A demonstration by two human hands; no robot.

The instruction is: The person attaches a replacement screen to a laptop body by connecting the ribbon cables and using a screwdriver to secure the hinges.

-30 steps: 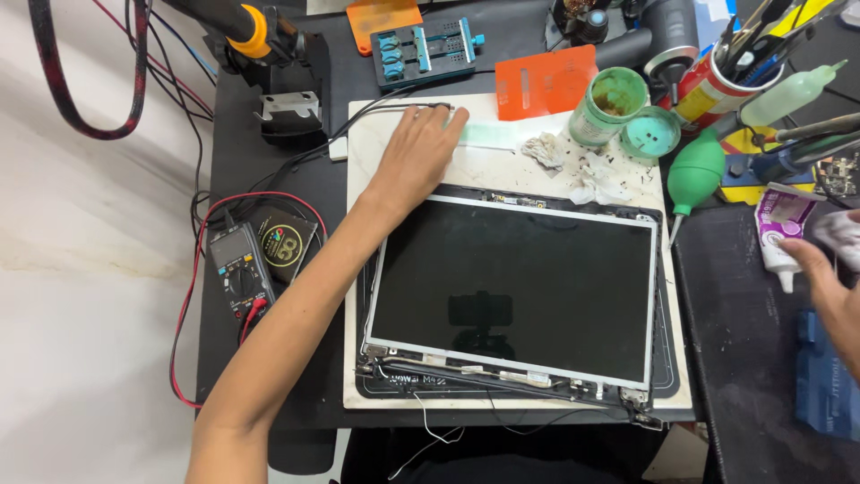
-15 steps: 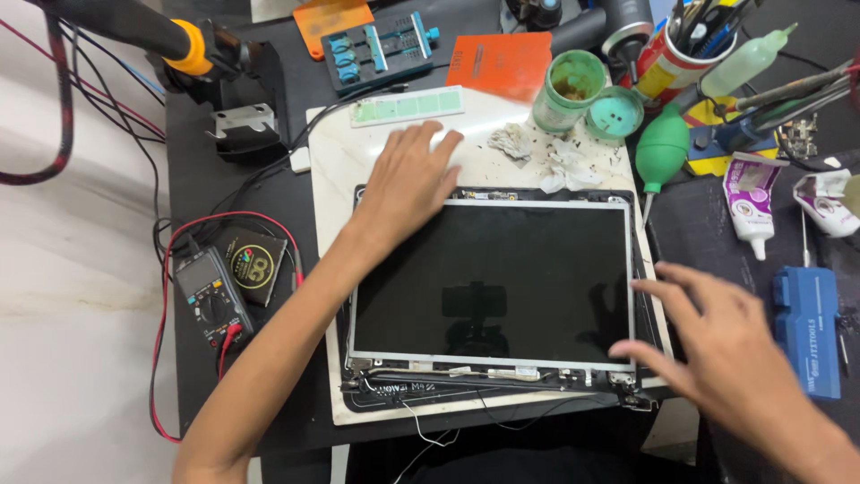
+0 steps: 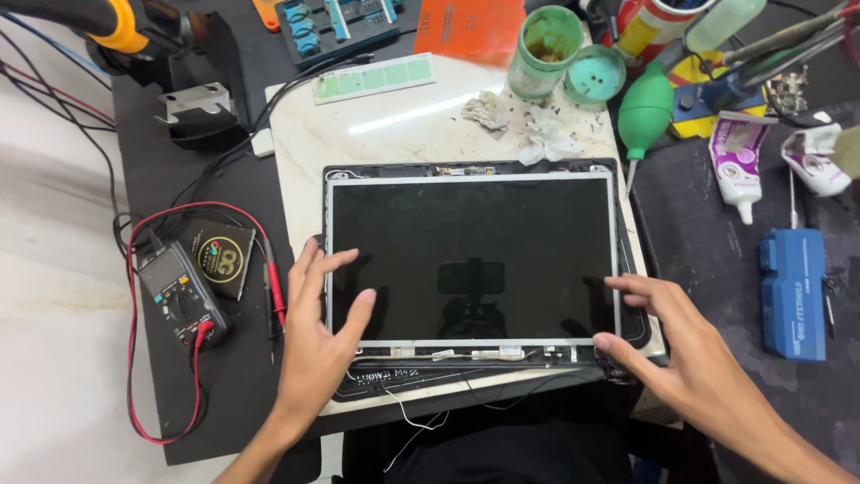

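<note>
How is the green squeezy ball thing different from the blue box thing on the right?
The green air blower is round and has a thin nozzle; the blue box is flat-sided and rectangular. The blower lies up by the jars; the box lies lower down. Both rest on the dark mat.

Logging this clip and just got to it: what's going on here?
A person is working on a laptop screen panel lying flat in its lid shell on a white slab. The left hand rests on the panel's lower left edge; the right hand is at the lower right corner, fingers spread. Neither holds a tool. A multimeter lies to the left, a blue case to the right.
</note>
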